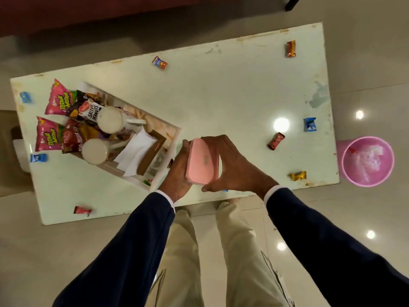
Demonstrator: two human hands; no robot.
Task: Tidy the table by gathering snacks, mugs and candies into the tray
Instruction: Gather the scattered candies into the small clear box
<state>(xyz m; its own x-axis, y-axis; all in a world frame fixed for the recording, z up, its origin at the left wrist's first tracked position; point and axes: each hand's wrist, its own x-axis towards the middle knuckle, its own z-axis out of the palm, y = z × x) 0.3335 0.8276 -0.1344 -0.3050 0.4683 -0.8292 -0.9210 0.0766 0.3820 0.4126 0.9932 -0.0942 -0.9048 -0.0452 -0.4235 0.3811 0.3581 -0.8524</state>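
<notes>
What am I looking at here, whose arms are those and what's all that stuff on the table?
There is only one picture, taken by a camera worn on a person's head, looking down. The arms in dark sleeves are that person's own. Together the left hand and right hand hold a pink box above the near edge of the white table. On the table stands a white tray already holding snack packets and two mugs. Wrapped candies lie scattered outside it, such as a blue one and a red one. A pink bin stands on the floor to the right.
</notes>
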